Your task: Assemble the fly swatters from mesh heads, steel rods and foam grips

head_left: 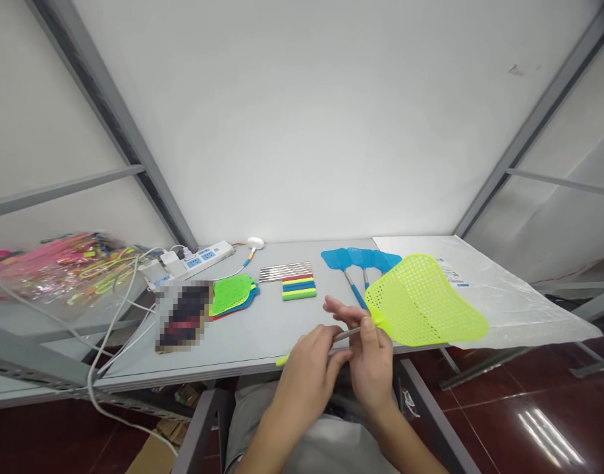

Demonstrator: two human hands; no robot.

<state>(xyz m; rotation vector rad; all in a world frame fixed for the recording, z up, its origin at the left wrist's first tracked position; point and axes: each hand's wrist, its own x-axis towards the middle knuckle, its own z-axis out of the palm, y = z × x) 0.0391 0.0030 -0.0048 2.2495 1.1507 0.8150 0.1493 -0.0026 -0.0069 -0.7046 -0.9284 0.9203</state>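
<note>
While both hands pinch its rod | yellow swatter [423,301] head points right | left hand [309,368] | right hand [368,359]

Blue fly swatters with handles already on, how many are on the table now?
2 blue fly swatters lie side by side behind the yellow-green swatter held in both hands; its head may hide more.

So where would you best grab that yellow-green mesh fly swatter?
By the thin metal rod below the yellow-green plastic mesh swatter head, coming from the near side. The rod is narrow and stiff, and both hands already pinch it; the wide head looks floppy.
</note>
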